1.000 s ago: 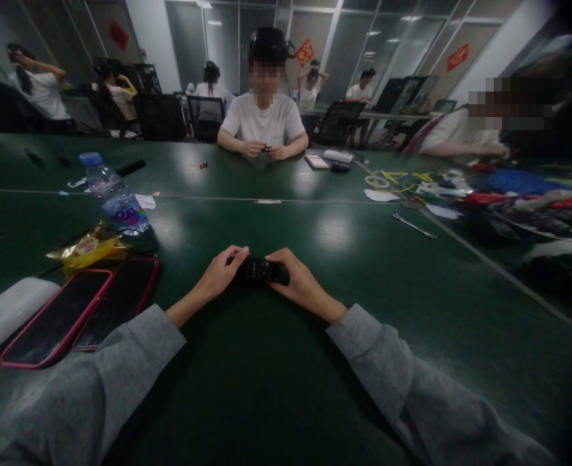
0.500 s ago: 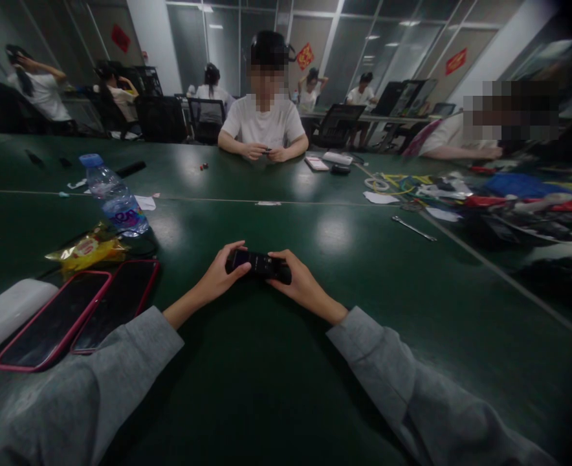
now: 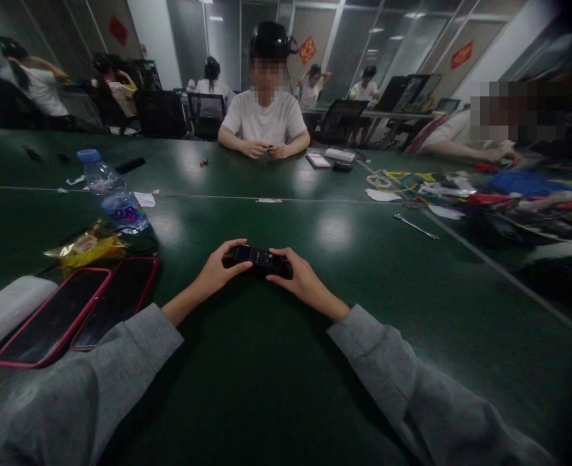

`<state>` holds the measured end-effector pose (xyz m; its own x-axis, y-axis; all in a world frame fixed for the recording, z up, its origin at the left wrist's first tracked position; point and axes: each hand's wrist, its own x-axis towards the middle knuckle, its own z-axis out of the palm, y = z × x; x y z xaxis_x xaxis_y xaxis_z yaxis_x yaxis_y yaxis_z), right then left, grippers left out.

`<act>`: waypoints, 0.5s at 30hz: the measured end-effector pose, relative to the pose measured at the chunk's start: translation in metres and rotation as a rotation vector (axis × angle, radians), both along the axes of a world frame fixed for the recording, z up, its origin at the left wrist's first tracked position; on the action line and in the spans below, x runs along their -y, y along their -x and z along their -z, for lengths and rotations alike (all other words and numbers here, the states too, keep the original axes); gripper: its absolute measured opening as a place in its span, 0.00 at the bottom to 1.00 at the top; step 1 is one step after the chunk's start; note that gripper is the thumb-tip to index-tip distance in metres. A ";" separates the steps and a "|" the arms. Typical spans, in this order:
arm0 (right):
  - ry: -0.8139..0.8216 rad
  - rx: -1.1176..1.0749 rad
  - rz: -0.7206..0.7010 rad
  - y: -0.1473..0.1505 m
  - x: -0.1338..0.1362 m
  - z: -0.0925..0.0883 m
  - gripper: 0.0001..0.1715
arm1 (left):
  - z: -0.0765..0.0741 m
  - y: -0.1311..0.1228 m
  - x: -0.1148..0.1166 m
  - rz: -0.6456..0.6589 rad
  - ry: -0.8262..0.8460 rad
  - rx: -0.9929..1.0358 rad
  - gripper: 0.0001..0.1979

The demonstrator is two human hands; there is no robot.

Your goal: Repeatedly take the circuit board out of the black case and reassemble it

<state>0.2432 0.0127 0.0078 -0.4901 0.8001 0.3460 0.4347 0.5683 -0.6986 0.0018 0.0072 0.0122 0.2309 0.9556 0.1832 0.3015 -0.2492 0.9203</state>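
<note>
**A:** Where is the small black device (image 3: 258, 260) sitting right now?

**B:** You are holding it between both hands, just above the green table (image 3: 266, 388), straight ahead of you. Your left hand (image 3: 217, 270) is gripping its left end with the thumb curling over the top. Your right hand (image 3: 299, 279) is clasping the right end.

**A:** How is it going to handle?

**B:** I am judging it light and rigid, a hard shell with a smooth, faintly glossy face that could be slipping under the fingers. You are taking it by the short ends and edges, which looks the safest hold. What is on its face I cannot tell.

**A:** Is anything crowding me?

**B:** Two phones in red cases (image 3: 55, 316) are lying side by side near your left sleeve. A white power bank (image 3: 4, 310) is lying just beside them, and a yellow snack packet (image 3: 86, 248) and a water bottle (image 3: 112, 194) are sitting beyond. All of them are lying well apart from your hands.
</note>
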 end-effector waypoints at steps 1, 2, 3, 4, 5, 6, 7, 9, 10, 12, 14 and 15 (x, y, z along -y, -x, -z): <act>-0.012 0.007 0.005 0.000 0.000 0.000 0.30 | -0.001 0.000 0.000 0.004 0.016 0.004 0.28; -0.020 0.014 0.010 0.000 0.000 -0.001 0.30 | -0.002 0.001 -0.001 0.011 0.028 0.006 0.28; -0.025 0.022 0.014 0.000 0.000 -0.001 0.30 | -0.003 0.001 -0.001 0.017 0.031 0.008 0.28; -0.028 0.030 0.019 0.000 0.000 -0.001 0.30 | -0.004 0.001 -0.002 0.025 0.028 0.005 0.28; -0.030 0.039 0.023 0.000 0.000 -0.001 0.30 | -0.004 0.002 -0.002 0.032 0.020 -0.001 0.28; -0.032 0.048 0.026 0.000 0.000 -0.002 0.31 | -0.003 0.002 -0.002 0.038 0.010 -0.008 0.28; -0.035 0.053 0.027 0.000 0.000 -0.002 0.31 | -0.003 0.002 -0.003 0.038 0.000 -0.016 0.27; -0.037 0.052 0.028 0.000 0.001 -0.002 0.31 | -0.001 0.002 -0.002 0.029 -0.020 -0.035 0.27; -0.033 0.050 0.027 0.000 0.001 -0.002 0.31 | -0.001 0.002 -0.002 0.024 -0.030 -0.042 0.27; -0.020 0.047 0.028 0.000 0.001 -0.002 0.32 | 0.001 0.002 -0.001 0.020 -0.051 -0.051 0.27; -0.007 0.047 0.031 0.000 0.002 -0.003 0.32 | 0.003 0.002 -0.001 0.020 -0.064 -0.053 0.27; -0.004 0.047 0.031 0.000 0.002 -0.003 0.32 | 0.004 0.003 -0.001 0.019 -0.065 -0.053 0.28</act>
